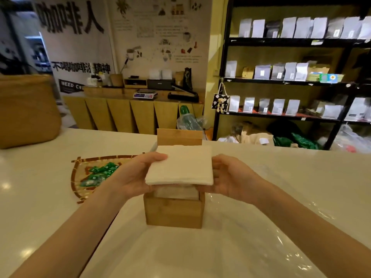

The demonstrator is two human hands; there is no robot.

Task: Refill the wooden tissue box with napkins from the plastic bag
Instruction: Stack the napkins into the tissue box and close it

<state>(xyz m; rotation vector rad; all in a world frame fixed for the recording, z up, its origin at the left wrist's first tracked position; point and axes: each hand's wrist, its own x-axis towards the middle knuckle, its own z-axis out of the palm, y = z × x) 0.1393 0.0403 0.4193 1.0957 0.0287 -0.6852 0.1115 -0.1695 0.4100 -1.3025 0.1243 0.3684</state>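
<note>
Napkins (pixel 179 165), a soft white square stack, sit just above the open wooden tissue box (pixel 174 211) on the glossy pale tabletop (pixel 40 197). Left hand (pixel 132 175) and right hand (pixel 230 177) each have a grip pinching opposite edges. Crinkly clear plastic bag (pixel 251 227) lies under the box.

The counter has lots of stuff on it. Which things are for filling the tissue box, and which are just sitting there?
For the job:
white square napkin stack, held by both hands
open wooden tissue box
clear plastic bag

Just lying about:
woven bamboo tray of green packets
big woven basket
</note>
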